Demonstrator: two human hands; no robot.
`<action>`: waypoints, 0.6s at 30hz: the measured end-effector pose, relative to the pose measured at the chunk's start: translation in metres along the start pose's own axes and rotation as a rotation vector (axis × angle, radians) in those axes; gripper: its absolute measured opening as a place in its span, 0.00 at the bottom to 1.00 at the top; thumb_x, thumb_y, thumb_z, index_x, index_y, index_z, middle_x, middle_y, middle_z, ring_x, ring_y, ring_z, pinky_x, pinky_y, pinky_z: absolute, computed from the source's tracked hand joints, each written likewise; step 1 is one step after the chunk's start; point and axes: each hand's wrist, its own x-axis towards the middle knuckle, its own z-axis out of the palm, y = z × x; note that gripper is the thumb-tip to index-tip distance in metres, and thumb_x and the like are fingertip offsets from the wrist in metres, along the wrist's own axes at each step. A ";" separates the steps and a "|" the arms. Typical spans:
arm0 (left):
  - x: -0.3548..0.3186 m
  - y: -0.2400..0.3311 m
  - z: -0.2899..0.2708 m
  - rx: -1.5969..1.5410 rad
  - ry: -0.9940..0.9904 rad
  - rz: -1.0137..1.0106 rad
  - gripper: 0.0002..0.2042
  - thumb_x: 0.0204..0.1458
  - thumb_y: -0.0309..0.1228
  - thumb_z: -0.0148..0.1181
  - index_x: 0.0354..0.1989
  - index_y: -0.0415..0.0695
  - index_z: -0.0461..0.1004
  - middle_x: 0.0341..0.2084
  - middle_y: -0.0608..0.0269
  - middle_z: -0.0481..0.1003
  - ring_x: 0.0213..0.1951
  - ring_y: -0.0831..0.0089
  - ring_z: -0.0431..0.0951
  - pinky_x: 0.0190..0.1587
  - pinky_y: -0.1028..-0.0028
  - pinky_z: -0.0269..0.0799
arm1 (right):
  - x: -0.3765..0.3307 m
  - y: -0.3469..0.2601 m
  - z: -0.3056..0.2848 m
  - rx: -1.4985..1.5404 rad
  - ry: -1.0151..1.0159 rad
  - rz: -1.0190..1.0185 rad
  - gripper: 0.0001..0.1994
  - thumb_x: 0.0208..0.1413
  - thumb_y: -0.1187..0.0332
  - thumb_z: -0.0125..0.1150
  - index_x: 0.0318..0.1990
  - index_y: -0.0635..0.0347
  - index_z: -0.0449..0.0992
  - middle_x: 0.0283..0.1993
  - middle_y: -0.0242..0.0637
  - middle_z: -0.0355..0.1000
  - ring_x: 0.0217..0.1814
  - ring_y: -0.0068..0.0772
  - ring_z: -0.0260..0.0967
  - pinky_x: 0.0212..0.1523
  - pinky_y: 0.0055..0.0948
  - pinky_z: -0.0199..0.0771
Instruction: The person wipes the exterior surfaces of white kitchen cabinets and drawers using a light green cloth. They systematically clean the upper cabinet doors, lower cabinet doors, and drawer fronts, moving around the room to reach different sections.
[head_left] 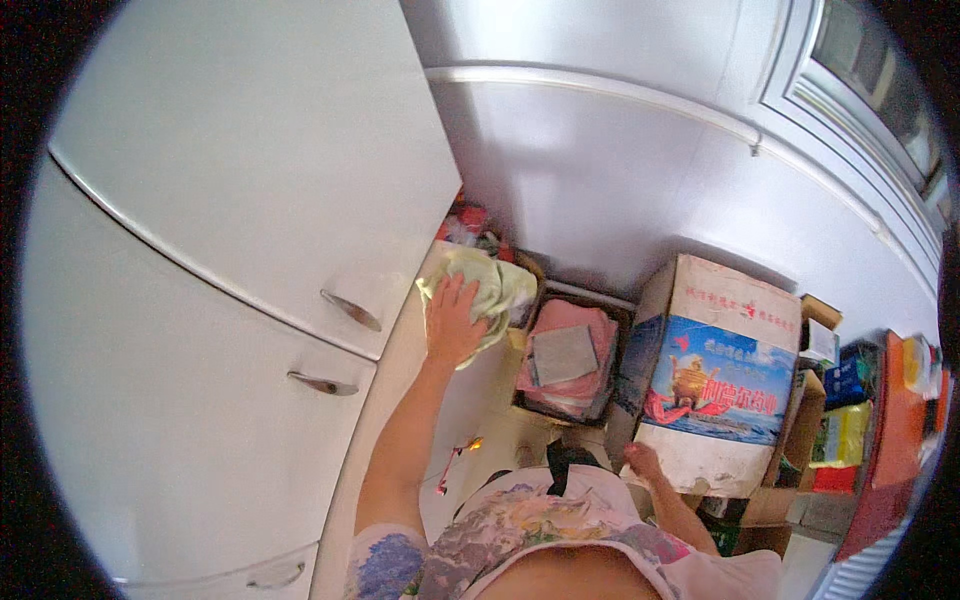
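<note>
My left arm reaches out along the side of a tall white cabinet (pixel 260 180). The left hand (pixel 458 318) presses a pale yellow-green cloth (pixel 505 290) against the cabinet's side panel, its fingers spread over the bunched fabric. The thumb side and the palm are hidden. Down at my right, my right hand (pixel 642 462) is curled next to the lower front corner of a large cardboard box (pixel 735 295) with a blue printed panel. Whether anything is inside those curled fingers cannot be made out.
Between cabinet and box stands a dark open crate (pixel 555 408) holding pink and grey folded cloths (pixel 565 355). Red items (pixel 468 218) sit behind the cloth. Smaller cartons and a yellow package (pixel 842 435) crowd the right. A white pipe (pixel 600 88) crosses the wall below a window (pixel 880 80).
</note>
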 end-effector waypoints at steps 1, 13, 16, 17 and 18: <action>-0.019 -0.004 -0.009 0.025 0.045 -0.007 0.29 0.39 0.33 0.62 0.56 0.47 0.67 0.59 0.54 0.63 0.61 0.54 0.59 0.62 0.60 0.55 | 0.003 -0.059 -0.008 -0.166 -0.003 -0.051 0.14 0.54 0.60 0.55 0.42 0.60 0.74 0.34 0.44 0.77 0.38 0.45 0.74 0.39 0.40 0.72; -0.091 0.127 -0.001 -0.627 -0.105 -0.630 0.28 0.46 0.32 0.61 0.58 0.39 0.62 0.50 0.46 0.70 0.52 0.55 0.70 0.55 0.64 0.63 | 0.035 -0.307 0.018 0.763 -0.647 -0.113 0.25 0.57 0.63 0.55 0.60 0.61 0.59 0.54 0.37 0.66 0.56 0.35 0.63 0.55 0.36 0.65; -0.119 0.115 0.052 -0.712 0.007 -0.289 0.30 0.49 0.32 0.60 0.60 0.38 0.58 0.57 0.44 0.63 0.58 0.51 0.64 0.60 0.62 0.57 | 0.018 -0.328 0.036 1.057 -0.653 0.069 0.27 0.54 0.68 0.58 0.60 0.61 0.58 0.53 0.39 0.67 0.56 0.38 0.64 0.55 0.38 0.66; -0.109 0.115 0.039 -0.816 -0.050 -0.284 0.31 0.48 0.32 0.59 0.61 0.38 0.57 0.58 0.44 0.62 0.59 0.51 0.62 0.61 0.61 0.56 | 0.016 -0.337 0.034 1.150 -0.620 0.144 0.28 0.52 0.70 0.59 0.60 0.61 0.58 0.53 0.40 0.67 0.55 0.39 0.65 0.55 0.38 0.67; -0.101 0.115 0.026 -0.920 -0.104 -0.282 0.31 0.48 0.31 0.59 0.62 0.39 0.56 0.59 0.45 0.61 0.60 0.51 0.61 0.61 0.61 0.54 | 0.019 -0.341 0.033 1.105 -0.626 0.141 0.29 0.50 0.72 0.61 0.60 0.61 0.58 0.52 0.40 0.67 0.54 0.40 0.66 0.54 0.39 0.69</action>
